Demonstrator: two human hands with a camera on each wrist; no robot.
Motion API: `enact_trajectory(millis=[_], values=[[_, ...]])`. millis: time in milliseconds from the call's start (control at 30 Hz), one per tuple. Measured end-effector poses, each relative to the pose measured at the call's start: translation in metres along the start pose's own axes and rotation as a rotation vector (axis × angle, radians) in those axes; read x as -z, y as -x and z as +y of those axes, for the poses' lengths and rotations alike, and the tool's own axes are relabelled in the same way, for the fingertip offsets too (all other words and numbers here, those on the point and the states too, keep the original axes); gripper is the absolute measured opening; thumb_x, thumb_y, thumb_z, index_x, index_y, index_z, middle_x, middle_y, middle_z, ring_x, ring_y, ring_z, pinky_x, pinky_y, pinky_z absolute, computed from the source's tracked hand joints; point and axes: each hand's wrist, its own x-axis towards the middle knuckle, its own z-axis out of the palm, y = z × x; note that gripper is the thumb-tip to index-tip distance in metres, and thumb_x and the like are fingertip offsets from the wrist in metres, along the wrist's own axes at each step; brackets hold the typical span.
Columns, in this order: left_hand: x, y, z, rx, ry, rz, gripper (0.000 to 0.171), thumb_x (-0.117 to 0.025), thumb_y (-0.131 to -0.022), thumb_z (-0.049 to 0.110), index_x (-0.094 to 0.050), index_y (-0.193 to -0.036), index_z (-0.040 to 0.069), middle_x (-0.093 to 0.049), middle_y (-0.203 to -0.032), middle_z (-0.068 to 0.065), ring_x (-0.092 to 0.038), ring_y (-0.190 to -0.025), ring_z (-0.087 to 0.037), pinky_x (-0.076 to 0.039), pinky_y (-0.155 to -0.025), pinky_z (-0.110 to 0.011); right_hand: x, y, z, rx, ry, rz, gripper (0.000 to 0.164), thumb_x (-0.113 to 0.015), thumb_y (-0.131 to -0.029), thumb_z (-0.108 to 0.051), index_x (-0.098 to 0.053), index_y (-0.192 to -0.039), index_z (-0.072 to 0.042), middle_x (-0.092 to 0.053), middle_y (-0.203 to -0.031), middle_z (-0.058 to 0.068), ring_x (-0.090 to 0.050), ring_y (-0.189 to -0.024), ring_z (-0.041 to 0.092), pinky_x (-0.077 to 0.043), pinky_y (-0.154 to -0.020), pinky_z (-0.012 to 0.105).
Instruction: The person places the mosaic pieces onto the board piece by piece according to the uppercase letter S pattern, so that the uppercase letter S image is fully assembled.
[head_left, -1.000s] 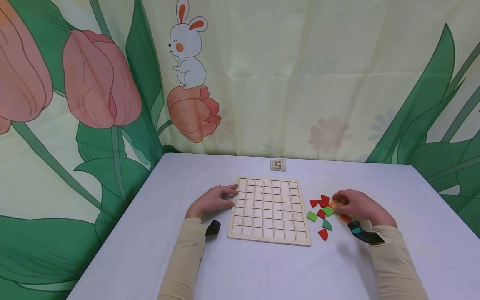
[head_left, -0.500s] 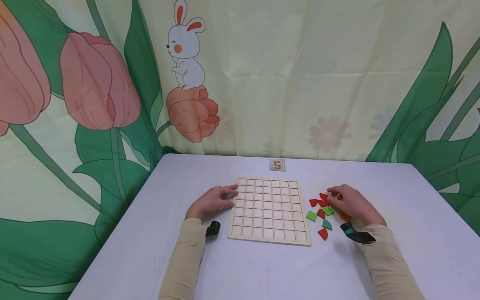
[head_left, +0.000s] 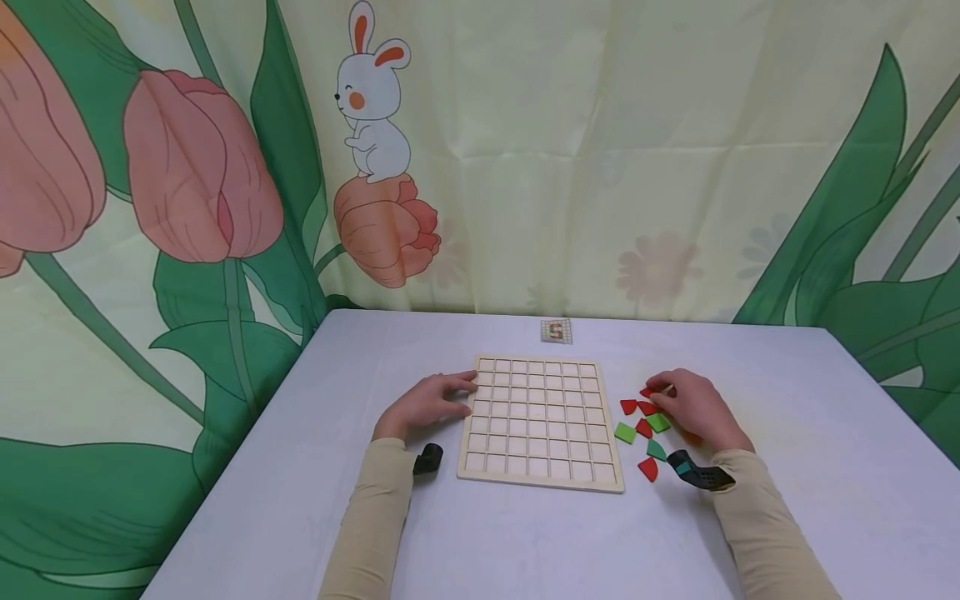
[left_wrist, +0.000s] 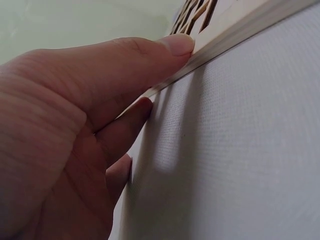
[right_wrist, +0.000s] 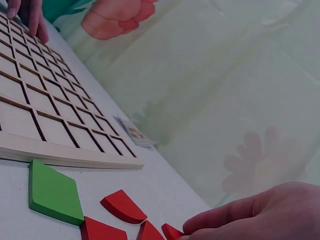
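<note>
A person's right hand (head_left: 699,405) dips toward a white table (head_left: 525,542), its fingertips at a small red piece (right_wrist: 171,232); whether they pinch it or merely touch it cannot be told. The left hand (head_left: 426,400) grasps nothing, its fingers extended to a wooden board (head_left: 538,423) and its thumb against the rim, across the board from the red piece. Nearer the body than the right fingertips lie a green square (head_left: 626,432) and a dark green wedge (head_left: 656,450); beyond both hands sits a picture card (head_left: 557,332).

The red piece looks light, stiff and smooth (perhaps a little slippery), and would seem best taken by its opposite edges, between thumb and forefinger. The board, likely light and rigid, would steady best by its rim. The piece's visible end tapers away from the fingertips, toward the board; its long axis is partly hidden. The board lies flat, seemingly square, with no clear long axis.
</note>
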Motion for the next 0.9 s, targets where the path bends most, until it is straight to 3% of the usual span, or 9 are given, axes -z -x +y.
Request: enact_trajectory(millis=[267, 367, 567, 733, 900], values=[[0.000, 0.000, 0.002, -0.007, -0.004, -0.007, 0.044, -0.074, -0.087, 0.017, -0.065, -0.129, 0.010, -0.043, -0.151, 0.007, -0.033, -0.142, -0.018, -0.029, -0.115, -0.041, -0.006, -0.001, -0.001, -0.020, -0.003, 0.062, 0.039, -0.070, -0.091, -0.022, -0.064, -0.116, 0.007, -0.062, -0.105, 0.022, -0.054, -0.095, 0.035, -0.052, -0.081, 0.049], [0.000, 0.000, 0.004, -0.003, 0.001, -0.010, 0.044, -0.074, -0.087, 0.017, -0.065, -0.129, 0.010, -0.043, -0.151, 0.007, -0.032, -0.143, -0.018, -0.029, -0.115, -0.041, -0.007, -0.001, 0.000, -0.028, -0.006, 0.065, 0.037, -0.070, -0.090, -0.020, -0.063, -0.116, 0.007, -0.061, -0.104, 0.022, -0.054, -0.094, 0.035, -0.052, -0.081, 0.049], [0.000, 0.001, 0.003, 0.016, 0.006, -0.012, 0.044, -0.074, -0.087, 0.018, -0.065, -0.129, 0.012, -0.042, -0.151, 0.009, -0.031, -0.143, -0.018, -0.028, -0.115, -0.042, -0.009, -0.001, -0.001, -0.041, -0.036, 0.063, 0.043, -0.069, -0.091, -0.018, -0.058, -0.125, 0.007, -0.055, -0.118, 0.027, -0.049, -0.107, 0.041, -0.049, -0.090, 0.056], [0.000, 0.001, 0.003, 0.018, 0.011, -0.010, 0.043, -0.074, -0.087, 0.017, -0.065, -0.129, 0.012, -0.043, -0.151, 0.010, -0.032, -0.143, -0.017, -0.028, -0.115, -0.041, -0.010, -0.003, -0.003, -0.055, 0.002, 0.105, 0.045, -0.071, -0.089, -0.023, -0.061, -0.119, 0.009, -0.058, -0.111, 0.027, -0.051, -0.101, 0.040, -0.050, -0.084, 0.054], [0.001, 0.002, 0.003, 0.007, 0.007, -0.009, 0.043, -0.074, -0.087, 0.017, -0.065, -0.129, 0.011, -0.043, -0.151, 0.008, -0.032, -0.143, -0.018, -0.028, -0.115, -0.041, -0.011, -0.004, -0.004, -0.043, -0.008, 0.097, 0.045, -0.069, -0.090, -0.018, -0.058, -0.124, 0.009, -0.055, -0.118, 0.029, -0.050, -0.106, 0.042, -0.048, -0.089, 0.057]])
